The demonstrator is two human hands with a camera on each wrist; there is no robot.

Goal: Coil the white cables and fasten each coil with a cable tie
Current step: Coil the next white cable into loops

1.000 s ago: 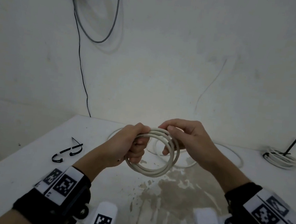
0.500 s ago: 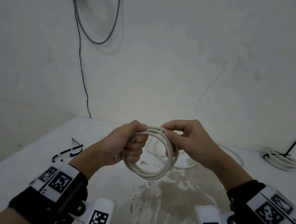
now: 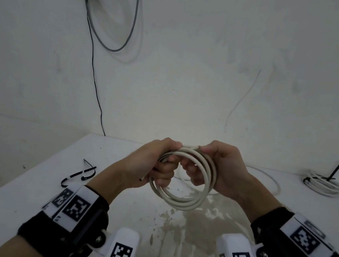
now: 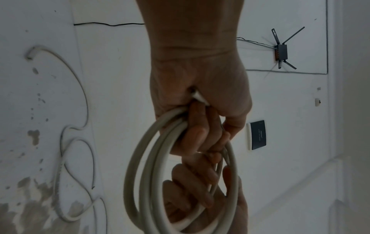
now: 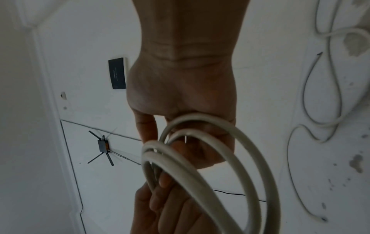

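Both hands hold a white cable coil [image 3: 178,203] of several loops above the table [image 3: 22,188]. My left hand [image 3: 165,169] grips the coil's left side in a fist, and a thin dark strip pokes out below its fingers. My right hand [image 3: 193,170] has its fingers curled through the loops while its thumb pinches the top. In the left wrist view the left hand [image 4: 200,126] clasps the coil [image 4: 140,166]. The right wrist view shows the right hand [image 5: 180,98] with the coil [image 5: 240,150] hanging from it.
A loose white cable [image 3: 273,181] lies on the table behind the hands. A tied coil [image 3: 321,184] with a black tie standing up sits at the far right. Black cable ties [image 3: 80,175] lie at the left. A stained patch [image 3: 185,230] marks the near tabletop.
My hands have drawn closer until they meet at the coil's top. The right fingers now curl further through the loops.
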